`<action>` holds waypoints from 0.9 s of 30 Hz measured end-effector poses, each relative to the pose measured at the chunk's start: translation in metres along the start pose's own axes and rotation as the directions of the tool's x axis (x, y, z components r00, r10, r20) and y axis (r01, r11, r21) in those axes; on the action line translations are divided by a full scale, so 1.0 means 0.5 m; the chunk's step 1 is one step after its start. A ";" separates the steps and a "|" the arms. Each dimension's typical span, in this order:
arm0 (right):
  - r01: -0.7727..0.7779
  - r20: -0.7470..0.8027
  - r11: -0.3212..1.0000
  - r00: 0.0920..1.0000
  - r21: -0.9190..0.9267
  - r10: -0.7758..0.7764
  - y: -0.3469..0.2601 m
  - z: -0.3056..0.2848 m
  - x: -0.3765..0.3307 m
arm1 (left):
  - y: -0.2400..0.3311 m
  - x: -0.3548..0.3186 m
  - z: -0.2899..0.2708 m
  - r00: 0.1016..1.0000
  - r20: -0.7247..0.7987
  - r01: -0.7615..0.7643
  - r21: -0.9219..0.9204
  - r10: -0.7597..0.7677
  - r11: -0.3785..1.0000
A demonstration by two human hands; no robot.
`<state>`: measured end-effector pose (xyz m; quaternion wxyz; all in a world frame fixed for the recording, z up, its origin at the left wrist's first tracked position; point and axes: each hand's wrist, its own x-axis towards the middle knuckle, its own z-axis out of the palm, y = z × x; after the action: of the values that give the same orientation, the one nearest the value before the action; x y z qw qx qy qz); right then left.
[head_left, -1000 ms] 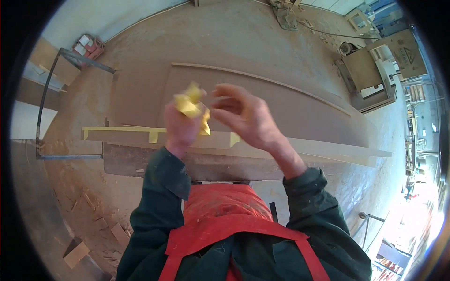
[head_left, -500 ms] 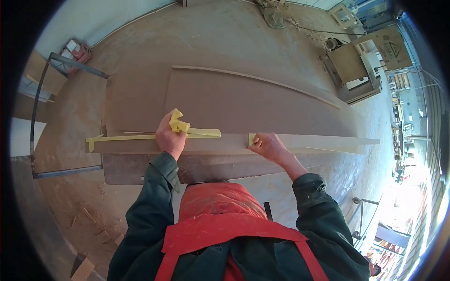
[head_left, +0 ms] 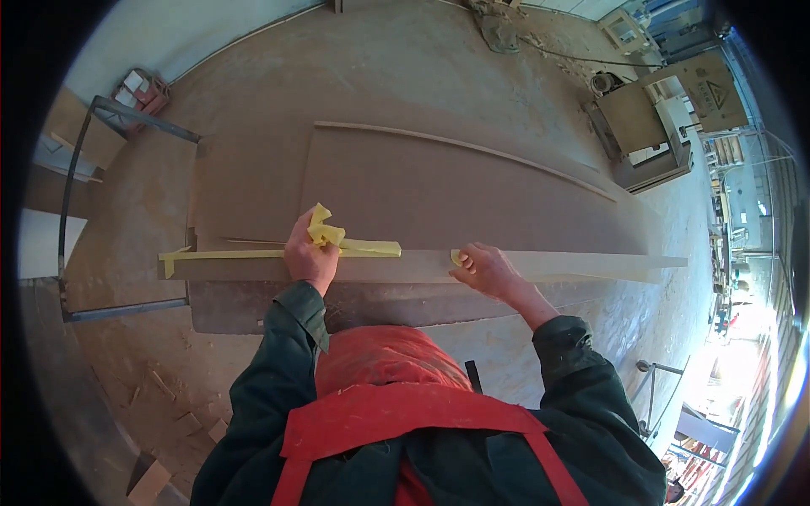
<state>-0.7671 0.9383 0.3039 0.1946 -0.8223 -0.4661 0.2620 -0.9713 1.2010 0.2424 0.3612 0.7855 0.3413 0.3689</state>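
Head view: I recorded the left hand (head_left: 310, 255) clenched around a crumpled wad of yellow tape (head_left: 325, 230), resting on the long pale wooden strip (head_left: 574, 266). A flat run of yellow tape (head_left: 228, 254) lay along the strip's left part. The right hand (head_left: 486, 270) pinched a small yellow tape piece (head_left: 456, 256) against the strip. The strip lay across the brown board surface (head_left: 456, 190).

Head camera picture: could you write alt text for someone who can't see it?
A person's left hand holds crumpled yellow tape and the right hand presses on a long pale board edge, above wide brown panels in a dusty workshop.
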 end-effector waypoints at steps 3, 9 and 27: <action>-0.003 -0.028 0.997 1.000 -0.077 0.001 0.019 0.000 0.011 | -0.003 0.002 0.006 1.000 -0.006 -0.009 0.009 0.009 1.000; -0.085 -0.127 0.995 0.989 -0.059 0.077 0.062 -0.032 0.071 | 0.002 0.000 0.006 1.000 -0.009 0.010 0.048 -0.010 0.999; 0.494 -0.230 0.818 0.868 0.295 -0.441 -0.186 0.074 0.209 | 0.118 0.084 -0.022 0.677 0.530 0.710 -0.652 -0.511 0.266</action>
<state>-0.8070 1.0775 0.3012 0.4285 -0.6528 -0.5846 0.2201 -0.9438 1.2082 0.3101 0.8302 0.3581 0.3626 0.2259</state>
